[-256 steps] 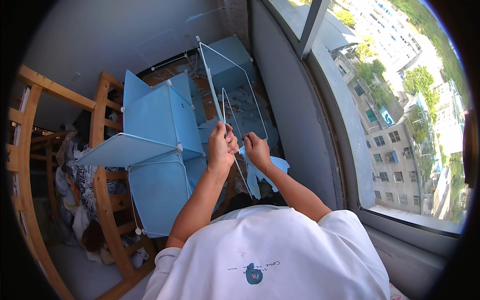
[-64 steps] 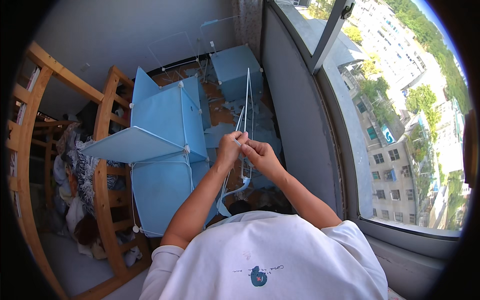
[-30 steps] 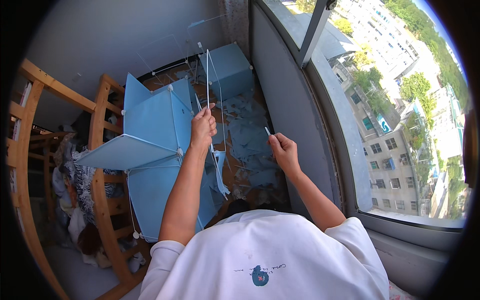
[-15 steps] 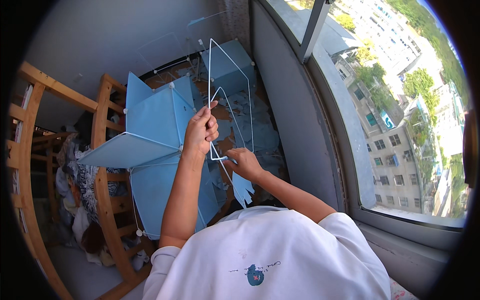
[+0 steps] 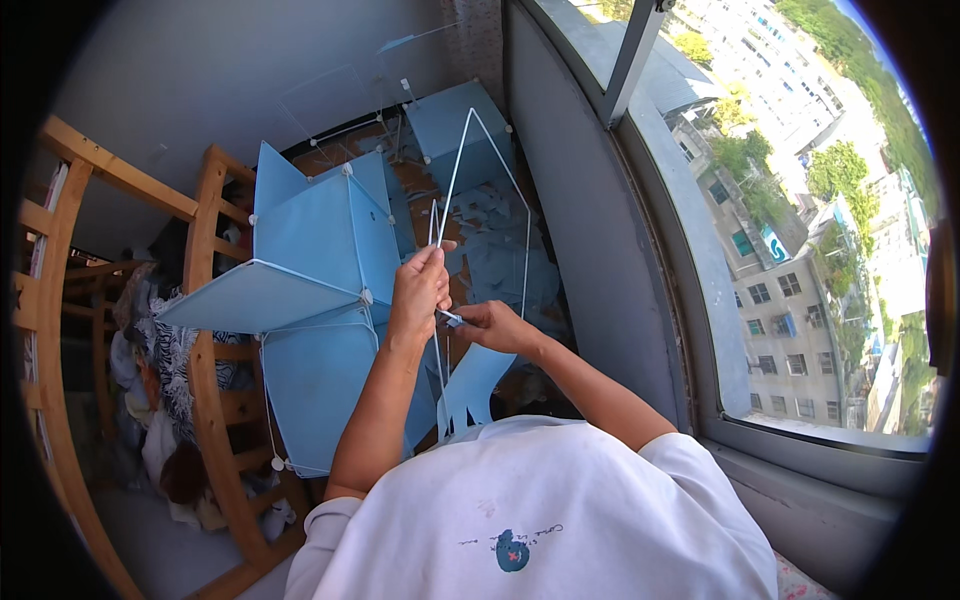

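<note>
My left hand (image 5: 420,290) is closed around one side of a white wire frame (image 5: 456,172), which it holds up at a tilt. A torn blue plastic sheet (image 5: 480,376) hangs below my right hand (image 5: 498,326), its lower end split into strips. My right fingers pinch a bunched bit of this sheet against the frame's near bar, close beside my left hand. To the left of my hands stand joined blue panel cubes (image 5: 308,235) with white round connectors.
Blue scraps (image 5: 510,265) litter the brown floor. Another blue cube (image 5: 460,130) stands in the far corner. A wooden bunk-like frame (image 5: 200,290) with piled clothes (image 5: 165,420) is at left. The window (image 5: 690,290) and its wall bound the right side.
The wire frame has turned and shifted right and nearer, with my left hand moving along. The blue sheet now hangs wider below my right hand.
</note>
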The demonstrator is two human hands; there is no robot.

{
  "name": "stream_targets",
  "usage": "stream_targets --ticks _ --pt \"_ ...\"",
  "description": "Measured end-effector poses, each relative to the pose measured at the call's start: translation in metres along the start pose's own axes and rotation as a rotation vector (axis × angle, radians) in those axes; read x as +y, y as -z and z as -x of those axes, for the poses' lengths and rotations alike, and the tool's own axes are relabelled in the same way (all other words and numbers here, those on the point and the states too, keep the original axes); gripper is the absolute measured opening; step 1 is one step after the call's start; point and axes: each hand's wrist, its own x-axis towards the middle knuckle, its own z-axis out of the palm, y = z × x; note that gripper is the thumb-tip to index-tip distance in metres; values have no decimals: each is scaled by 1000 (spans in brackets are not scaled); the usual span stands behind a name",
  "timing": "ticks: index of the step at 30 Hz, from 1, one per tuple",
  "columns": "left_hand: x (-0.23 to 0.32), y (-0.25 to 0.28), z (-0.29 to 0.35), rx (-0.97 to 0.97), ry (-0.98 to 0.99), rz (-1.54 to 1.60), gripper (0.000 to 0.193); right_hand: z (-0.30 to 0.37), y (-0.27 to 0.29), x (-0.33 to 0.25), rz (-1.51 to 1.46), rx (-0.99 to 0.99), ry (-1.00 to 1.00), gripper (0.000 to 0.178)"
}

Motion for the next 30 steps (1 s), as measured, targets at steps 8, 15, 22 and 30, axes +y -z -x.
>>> stream_targets --ticks 8,15,22,30 --pt "17 7 13 -143 -29 47 26 -9 15 -11 -906 -422 -134 42" --pt "21 3 23 -197 -14 28 28 -16 4 0 -1034 -496 -228 38" --pt "19 9 19 -123 -64 13 27 -12 -10 3 -1012 -168 -120 25" --pt "17 10 4 40 -63 20 24 1 -36 -18 -907 384 -55 17"
